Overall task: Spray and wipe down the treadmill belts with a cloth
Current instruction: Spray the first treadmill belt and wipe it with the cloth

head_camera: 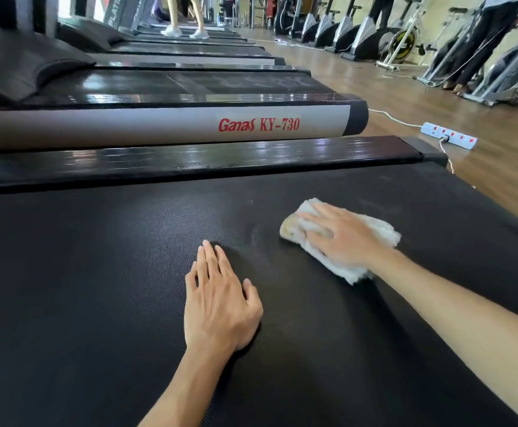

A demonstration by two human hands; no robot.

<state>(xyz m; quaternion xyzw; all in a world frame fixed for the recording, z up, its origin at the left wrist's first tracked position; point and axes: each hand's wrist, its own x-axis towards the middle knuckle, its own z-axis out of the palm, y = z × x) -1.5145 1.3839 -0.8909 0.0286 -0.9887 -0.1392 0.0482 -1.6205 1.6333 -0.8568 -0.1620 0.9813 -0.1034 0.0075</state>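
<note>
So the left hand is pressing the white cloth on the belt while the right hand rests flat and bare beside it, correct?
Not quite: the hands are swapped. In the head view the right hand presses the white cloth on the belt, while the left hand rests flat and bare beside it.

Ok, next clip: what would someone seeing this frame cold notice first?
First, the two bare hands on the black treadmill belt: the right hand presses a white cloth flat near the belt's far end, while the left hand rests palm-down beside it, apart from the cloth. Next, the red "Ganas KY-730" lettering on the grey side rail of the neighbouring treadmill, just beyond. A white power strip lies on the wooden floor at right.
</note>
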